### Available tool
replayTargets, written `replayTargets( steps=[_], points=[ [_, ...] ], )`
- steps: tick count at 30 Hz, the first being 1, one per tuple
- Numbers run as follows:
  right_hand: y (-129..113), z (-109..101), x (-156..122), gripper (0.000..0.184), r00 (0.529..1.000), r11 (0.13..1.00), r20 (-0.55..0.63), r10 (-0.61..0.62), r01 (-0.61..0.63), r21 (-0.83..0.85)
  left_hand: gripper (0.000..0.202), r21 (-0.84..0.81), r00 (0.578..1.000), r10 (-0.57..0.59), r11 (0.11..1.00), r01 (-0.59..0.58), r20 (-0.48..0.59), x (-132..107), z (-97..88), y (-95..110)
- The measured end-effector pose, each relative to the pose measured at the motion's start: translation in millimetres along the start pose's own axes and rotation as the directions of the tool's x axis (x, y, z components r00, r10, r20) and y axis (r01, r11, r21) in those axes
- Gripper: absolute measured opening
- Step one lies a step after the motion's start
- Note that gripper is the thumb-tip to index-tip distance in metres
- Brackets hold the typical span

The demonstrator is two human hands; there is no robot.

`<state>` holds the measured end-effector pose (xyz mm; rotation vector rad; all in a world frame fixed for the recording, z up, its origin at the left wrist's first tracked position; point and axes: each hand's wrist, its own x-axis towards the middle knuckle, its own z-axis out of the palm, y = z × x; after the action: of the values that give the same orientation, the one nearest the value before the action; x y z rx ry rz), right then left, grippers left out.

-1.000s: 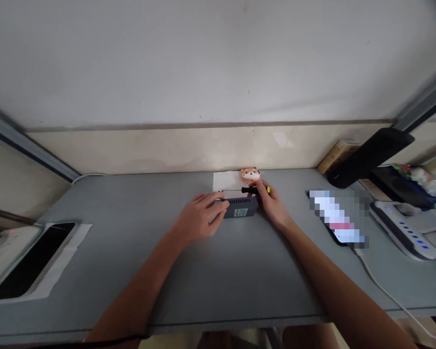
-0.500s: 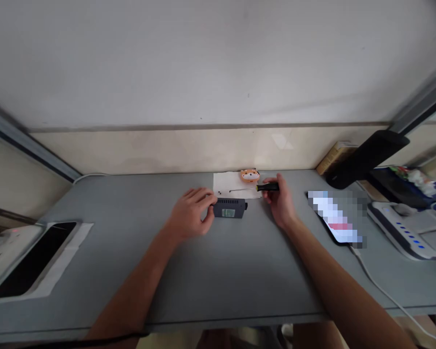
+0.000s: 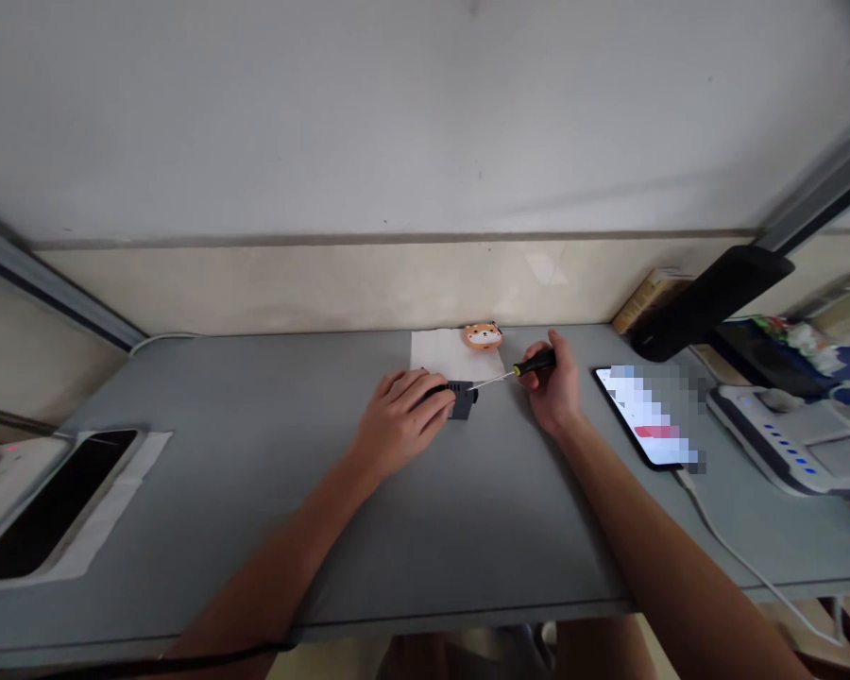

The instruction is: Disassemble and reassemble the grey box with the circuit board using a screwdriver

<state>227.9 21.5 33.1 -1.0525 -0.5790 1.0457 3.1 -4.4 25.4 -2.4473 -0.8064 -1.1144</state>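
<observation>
A small dark grey box (image 3: 462,399) with vents lies on the grey desk (image 3: 255,425), and my left hand (image 3: 403,422) is wrapped over its left part, holding it down. My right hand (image 3: 553,387) grips a screwdriver (image 3: 522,367) with a black and yellow handle. Its thin metal shaft slants down to the left, and the tip sits at the right end of the box. Behind the box lies a white paper sheet (image 3: 445,351), with an orange animal-shaped toy (image 3: 484,335) at its far right corner.
A phone (image 3: 648,416) with a lit screen and a white cable lies to the right. Further right sit a white power strip (image 3: 779,441) and a black lamp head (image 3: 708,302). Another dark phone (image 3: 49,505) rests on white paper at the left edge.
My left hand has closed over the box and turned it end-on. My right hand has swung the screwdriver so its tip meets the right end of the box.
</observation>
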Motion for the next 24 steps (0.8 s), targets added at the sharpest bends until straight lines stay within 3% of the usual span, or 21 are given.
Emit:
replayTargets(
  steps=[17, 24],
  points=[
    [0.8, 0.0, 0.1, 0.04, 1.0, 1.0, 0.0, 0.002, -0.002, 0.013, 0.02, -0.018, 1.0, -0.016, 1.0, 0.015, -0.009, 1.0, 4.8, 5.1],
    [5.5, -3.1, 3.4, 0.047, 0.998, 0.997, 0.024, -0.063, 0.064, -0.034, 0.022, -0.044, 0.999, -0.04, 0.998, 0.041, 0.017, -1.9, 7.3, 4.9]
  ],
)
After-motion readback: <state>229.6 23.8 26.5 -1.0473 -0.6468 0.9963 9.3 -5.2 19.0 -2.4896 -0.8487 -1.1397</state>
